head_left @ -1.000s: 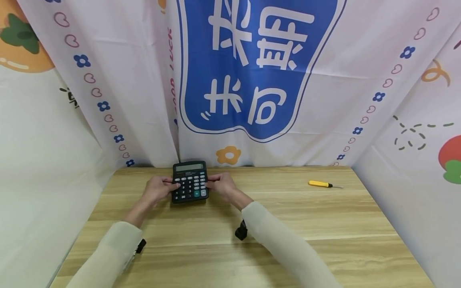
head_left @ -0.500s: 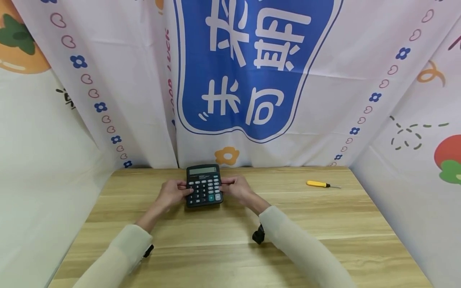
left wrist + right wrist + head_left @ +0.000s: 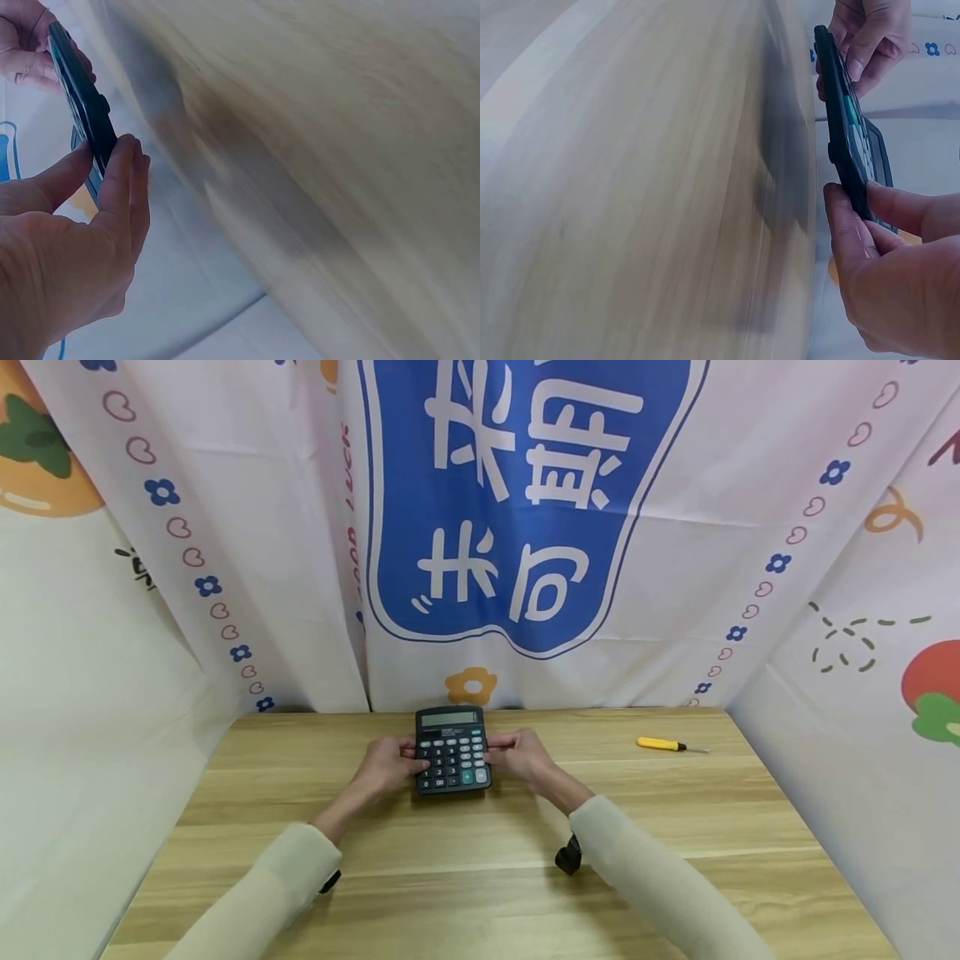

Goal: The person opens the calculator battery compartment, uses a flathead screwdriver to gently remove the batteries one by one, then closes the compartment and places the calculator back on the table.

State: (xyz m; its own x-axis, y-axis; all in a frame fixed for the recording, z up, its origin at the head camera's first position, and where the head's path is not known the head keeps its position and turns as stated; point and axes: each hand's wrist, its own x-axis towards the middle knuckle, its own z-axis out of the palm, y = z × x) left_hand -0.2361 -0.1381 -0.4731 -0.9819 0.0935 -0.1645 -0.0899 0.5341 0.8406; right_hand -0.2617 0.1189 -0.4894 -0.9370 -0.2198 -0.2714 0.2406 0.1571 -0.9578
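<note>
A black calculator (image 3: 452,752) with grey, black and green keys is held between both hands near the back of the table, its display facing up. My left hand (image 3: 387,764) pinches its left edge, thumb on the key side and fingers beneath. On the opposite edge my right hand (image 3: 525,757) grips it the same way. Both wrist views show the calculator (image 3: 81,105) edge-on and raised off the wood, with its shadow on the table. In the right wrist view the right thumb (image 3: 900,208) lies along the face side.
A small screwdriver (image 3: 660,744) with a yellow handle lies on the wooden table (image 3: 465,877) at the back right. White printed cloth (image 3: 675,610) hangs behind the table's back edge, and more covers both sides. Black wrist devices (image 3: 570,856) show below the sleeves.
Both hands have carried the calculator to the right along the back of the table, keeping their hold on its two edges. The screwdriver stays where it lies.
</note>
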